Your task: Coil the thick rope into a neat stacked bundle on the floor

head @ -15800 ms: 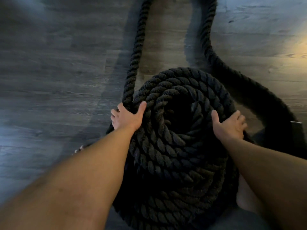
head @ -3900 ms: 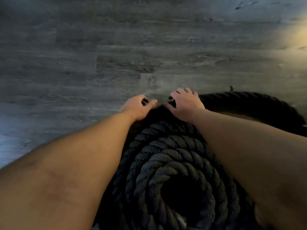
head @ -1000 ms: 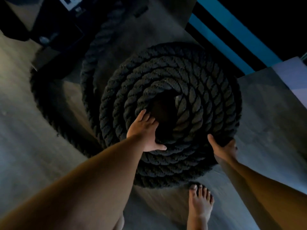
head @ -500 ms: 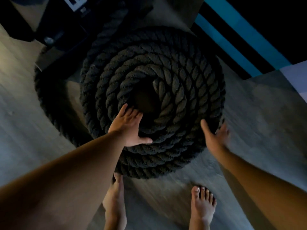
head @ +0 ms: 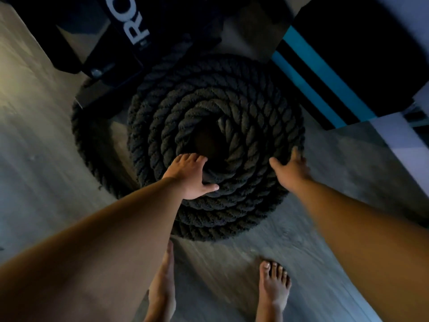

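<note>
now one rope coil [head: 243, 108] is pressed by two flat, unclenched hands: left hand [head: 189, 176], right hand [head: 291, 170].

Thick dark twisted rope [head: 232, 117], coiled in stacked rings, on floor

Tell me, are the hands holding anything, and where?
Nothing is gripped. The left hand lies flat atop the rope coil by its hole; the right hand presses its outer side.

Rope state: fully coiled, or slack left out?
Mostly coiled. The rope coil is stacked in rings, but one loose loop lies on the floor left of it. Left hand rests on top.
</note>
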